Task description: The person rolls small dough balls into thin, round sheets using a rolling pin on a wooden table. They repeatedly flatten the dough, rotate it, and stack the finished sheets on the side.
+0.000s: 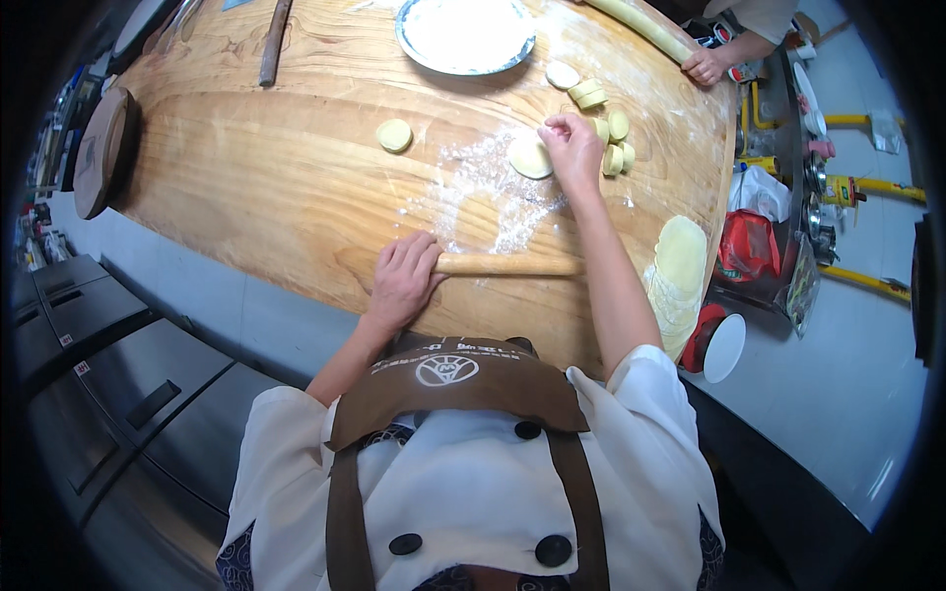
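My left hand (405, 277) rests over the left end of a wooden rolling pin (510, 264), which lies across the near part of the table. My right hand (573, 144) is above the right edge of a flattened dough round (531, 158), its fingers bent together; whether they touch or pinch something I cannot tell. Loose flour (491, 192) is scattered around that round. Beside my right hand sit several thick cut dough pieces (618, 125). Another dough piece (394, 136) lies alone to the left. Overlapping rolled wrappers (678, 258) lie in a row by the table's right edge.
A bowl of flour (465, 33) stands at the back. A dark wooden stick (275, 44) lies back left; a round wooden board (103, 151) is at the left edge. At back right, a co-worker's hand (706, 66) touches a long dough roll (643, 28). Shelving with bags (748, 247) stands right.
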Available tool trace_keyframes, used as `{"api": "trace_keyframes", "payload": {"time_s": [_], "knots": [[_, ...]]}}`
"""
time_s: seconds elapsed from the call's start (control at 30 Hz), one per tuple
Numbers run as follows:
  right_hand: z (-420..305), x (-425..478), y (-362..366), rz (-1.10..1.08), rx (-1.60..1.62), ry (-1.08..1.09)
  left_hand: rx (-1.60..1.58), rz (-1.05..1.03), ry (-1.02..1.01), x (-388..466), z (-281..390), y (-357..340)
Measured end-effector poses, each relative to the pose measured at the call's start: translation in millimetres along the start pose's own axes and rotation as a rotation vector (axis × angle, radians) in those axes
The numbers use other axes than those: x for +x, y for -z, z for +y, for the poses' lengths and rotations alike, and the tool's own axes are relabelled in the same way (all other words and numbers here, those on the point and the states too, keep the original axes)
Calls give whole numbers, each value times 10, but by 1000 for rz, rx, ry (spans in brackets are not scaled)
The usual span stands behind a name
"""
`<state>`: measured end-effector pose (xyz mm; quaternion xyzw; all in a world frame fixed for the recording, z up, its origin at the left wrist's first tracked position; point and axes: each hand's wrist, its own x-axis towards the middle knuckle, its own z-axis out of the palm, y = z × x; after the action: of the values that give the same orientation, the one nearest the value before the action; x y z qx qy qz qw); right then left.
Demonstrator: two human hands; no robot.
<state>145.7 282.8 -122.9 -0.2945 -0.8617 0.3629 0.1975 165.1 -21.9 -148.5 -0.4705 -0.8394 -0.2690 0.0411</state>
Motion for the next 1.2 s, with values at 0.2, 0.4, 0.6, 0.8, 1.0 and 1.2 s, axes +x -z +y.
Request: {"api": "trace_keyframes", "payload": {"time_s": [0.2, 0.4, 0.6, 0.8, 1.0, 1.2], "knots": [[-192, -282, -128, -368, 27, -319, -1, 15, -6, 12, -37, -8], [-192, -1177, 15, -321, 206, -3, -22, -9, -74, 121, 28, 68], [223, -1453, 475, -123, -339, 279, -63, -157, -38, 306, 33, 88], [318, -926, 346, -99, -557, 339, 188, -217, 130, 750, -51, -168], [335, -1308, 411, -274, -505, 296, 225, -316, 187, 637, 32, -93], [409, -430, 199, -98, -515, 404, 225, -120, 77, 1318, -243, -227]]}}
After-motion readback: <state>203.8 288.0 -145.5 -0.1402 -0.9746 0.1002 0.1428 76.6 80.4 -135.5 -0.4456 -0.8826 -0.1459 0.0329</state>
